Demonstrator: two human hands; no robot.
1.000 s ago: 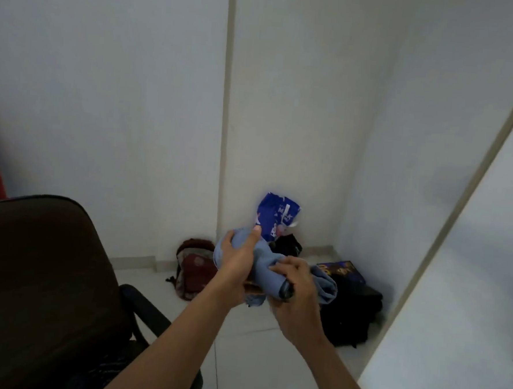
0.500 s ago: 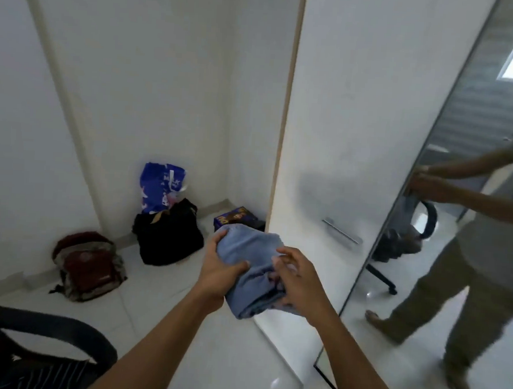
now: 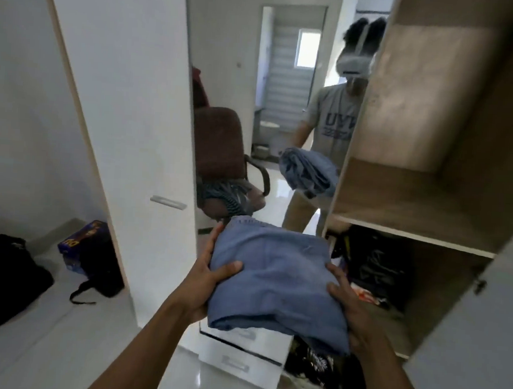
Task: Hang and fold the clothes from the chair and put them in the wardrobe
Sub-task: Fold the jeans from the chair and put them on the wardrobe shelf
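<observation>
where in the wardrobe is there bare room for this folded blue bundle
The upper shelf is bare wood from the left side panel to the back wall; the blue bundle should fit there. The compartment under it is crowded with dark clothes, and the bottom beside the white drawer holds patterned clothes.

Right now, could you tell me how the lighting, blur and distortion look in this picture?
Head view: the wide lens bows the door and wardrobe edges; the window in the mirror is blown out; the lower compartment sits in shadow; the cloth held by the left hand and right hand is the sharpest part of a soft frame.
</observation>
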